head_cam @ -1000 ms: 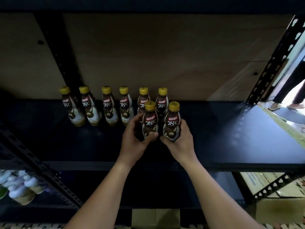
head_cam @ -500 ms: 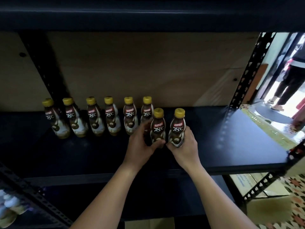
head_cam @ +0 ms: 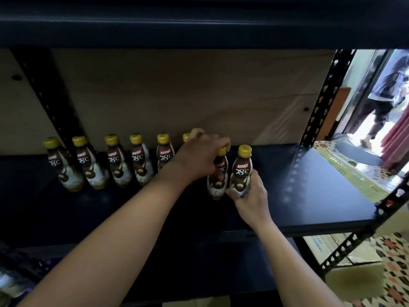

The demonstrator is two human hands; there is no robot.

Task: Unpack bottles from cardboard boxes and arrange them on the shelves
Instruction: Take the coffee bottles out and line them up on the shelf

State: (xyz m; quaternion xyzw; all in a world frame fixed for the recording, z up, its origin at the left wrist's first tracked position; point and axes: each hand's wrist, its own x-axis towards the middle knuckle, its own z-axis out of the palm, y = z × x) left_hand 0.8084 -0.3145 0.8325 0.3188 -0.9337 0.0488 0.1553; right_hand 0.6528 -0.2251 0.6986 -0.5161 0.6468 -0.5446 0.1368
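Yellow-capped brown Kopiko bottles stand in a back row (head_cam: pixel 124 161) along the plywood back panel (head_cam: pixel 199 96) of the black metal shelf (head_cam: pixel 321 196), labels facing out, evenly spaced, so the line looks like finished stock and the two bottles nearer the front edge look like the next ones to join it. The left hand (head_cam: pixel 199 158) reaches in from above, palm down, wrist high, fingers curled over the neck and cap of the left front bottle (head_cam: pixel 218 178); it grips it at the top, probably to lift or slide it back without knocking the neighbours. That hand also covers most of the sixth row bottle (head_cam: pixel 186 137), only its cap edge shows, so whether it touches that one I cannot tell. The right hand (head_cam: pixel 249 196) comes from below and front, thumb and fingers wrapped round the lower body of the right front bottle (head_cam: pixel 241 171), holding it upright; base is hidden by the hand, so standing or just lifted is unclear. The two front bottles are just beside each other, nearly touching. Both forearms stretch forward over the shelf edge, left crossing higher than right. The open shelf to the right of the row is likely where these go. A cardboard box (head_cam: pixel 354 282) sits on the patterned floor under the right upright (head_cam: pixel 321 103). More bottles (head_cam: pixel 8 284) show on the lower shelf at far left. A person (head_cam: pixel 385 91) walks in the doorway at right.
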